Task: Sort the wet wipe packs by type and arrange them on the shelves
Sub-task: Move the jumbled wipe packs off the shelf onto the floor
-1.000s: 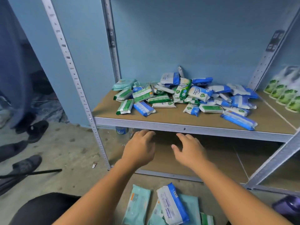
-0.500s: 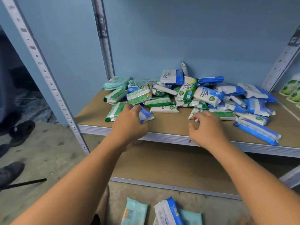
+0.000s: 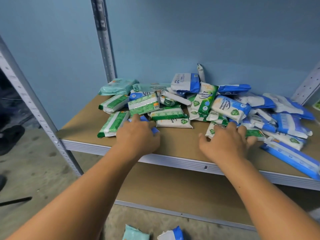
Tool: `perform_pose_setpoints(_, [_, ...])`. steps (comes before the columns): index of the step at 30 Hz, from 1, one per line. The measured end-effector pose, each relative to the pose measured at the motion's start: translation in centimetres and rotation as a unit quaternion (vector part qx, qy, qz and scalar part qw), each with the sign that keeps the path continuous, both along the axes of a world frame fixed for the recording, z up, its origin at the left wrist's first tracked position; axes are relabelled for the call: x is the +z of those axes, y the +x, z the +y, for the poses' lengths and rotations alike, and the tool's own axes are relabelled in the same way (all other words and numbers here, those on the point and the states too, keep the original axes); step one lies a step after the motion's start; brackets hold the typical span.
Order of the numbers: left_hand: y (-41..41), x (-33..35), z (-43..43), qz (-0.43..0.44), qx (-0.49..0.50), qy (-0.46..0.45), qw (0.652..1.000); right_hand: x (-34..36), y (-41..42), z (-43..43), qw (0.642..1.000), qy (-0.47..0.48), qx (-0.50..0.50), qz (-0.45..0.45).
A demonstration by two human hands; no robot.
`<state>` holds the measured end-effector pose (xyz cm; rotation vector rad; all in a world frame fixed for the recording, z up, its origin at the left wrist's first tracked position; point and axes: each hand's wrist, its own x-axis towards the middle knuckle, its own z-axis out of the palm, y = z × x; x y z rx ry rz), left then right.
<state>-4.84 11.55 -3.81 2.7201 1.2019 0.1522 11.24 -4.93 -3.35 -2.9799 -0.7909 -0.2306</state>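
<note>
Head view: my hands have just reached the pile (image 3: 204, 101) on the shelf (image 3: 178, 137). Left hand (image 3: 138, 136) fingers curl over a blue pack (image 3: 155, 130) near the front edge, grip I cannot tell; right hand (image 3: 226, 143) fingers spread wide on a green-and-white pack (image 3: 212, 129). Sorting begins.

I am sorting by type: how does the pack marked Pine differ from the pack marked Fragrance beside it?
Colour: the Pine pack has green trim, the Fragrance pack blue trim.
Wording: the Pine pack reads "Pine Antibacterial Wipes"; the Fragrance pack begins with "Fragrance".
Pose: the Pine pack stands nearly upright, the Fragrance pack lies slanted to its right.
Both are mostly white with a green shield mark.
</note>
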Motion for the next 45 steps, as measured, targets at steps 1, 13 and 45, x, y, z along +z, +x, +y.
perform_pose_setpoints(1, [0.0,-0.2,0.0,0.006,-0.002,0.003,1.000,0.0,-0.1,0.0,1.000,0.004,0.001,0.001])
perform_pose_setpoints(13, [-1.8,1.2,-1.7,-0.028,0.016,-0.015,0.999,-0.2,-1.9,-1.4,0.991,0.094,0.085,0.035])
perform_pose_setpoints(45, [-4.9,0.1,4.9,-0.068,0.189,-0.035,0.979,-0.4,-0.5,6.6,0.979,0.069,0.181,0.065])
